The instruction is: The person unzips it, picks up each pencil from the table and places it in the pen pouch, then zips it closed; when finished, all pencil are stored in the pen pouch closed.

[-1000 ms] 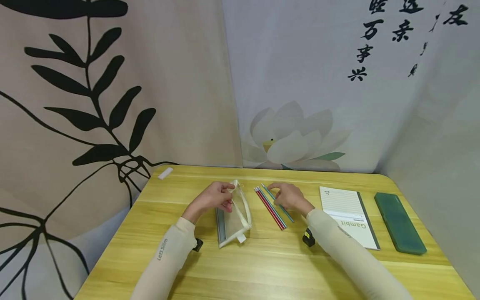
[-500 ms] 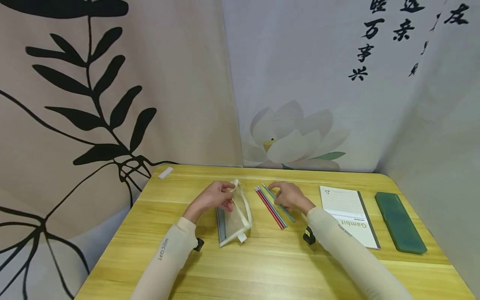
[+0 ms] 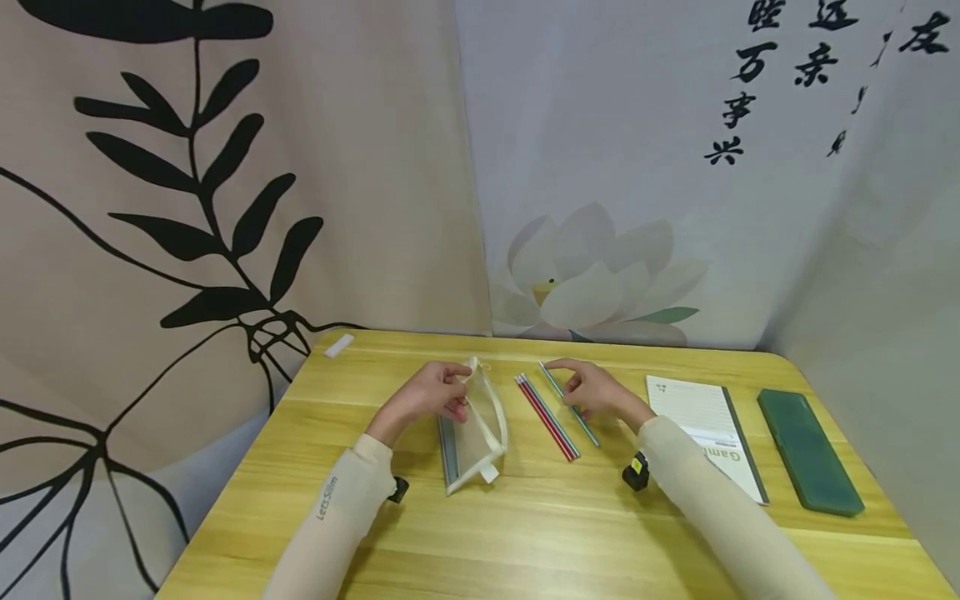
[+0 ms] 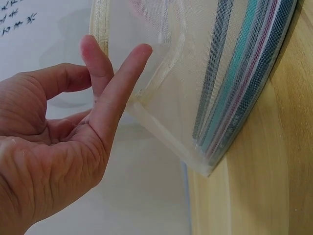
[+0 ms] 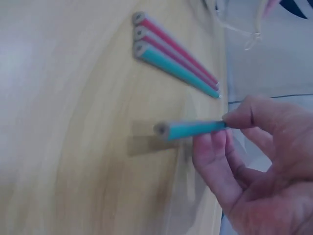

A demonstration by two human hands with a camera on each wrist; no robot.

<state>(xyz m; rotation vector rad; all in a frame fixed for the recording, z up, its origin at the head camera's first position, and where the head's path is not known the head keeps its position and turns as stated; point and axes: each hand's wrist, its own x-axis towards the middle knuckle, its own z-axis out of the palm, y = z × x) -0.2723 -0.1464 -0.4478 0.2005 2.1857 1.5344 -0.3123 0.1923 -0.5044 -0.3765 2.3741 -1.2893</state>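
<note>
My left hand (image 3: 429, 392) pinches the upper zipped edge of a cream mesh pencil case (image 3: 474, 446), holding its mouth apart. Through the mesh in the left wrist view, several pencils (image 4: 240, 63) lie along the bottom of the case. My right hand (image 3: 600, 392) has one teal pencil (image 5: 193, 129) between thumb and fingers. It looks lifted off the wood in the right wrist view, its shadow beneath. Just left of that hand, three more pencils (image 3: 548, 418), red, purple-red and teal, lie side by side on the table.
A lined notepad (image 3: 701, 417) marked "Gambit" lies right of my right hand, partly under the forearm. Beyond it rests a dark green case (image 3: 810, 450). A small white strip (image 3: 339, 346) sits at the table's far left. Printed curtains (image 3: 375, 167) hang behind the wooden table (image 3: 525, 542).
My right hand has shifted slightly right with the teal pencil, away from the three pencils left on the table. The left hand keeps its grip on the pencil case. The view has turned slightly.
</note>
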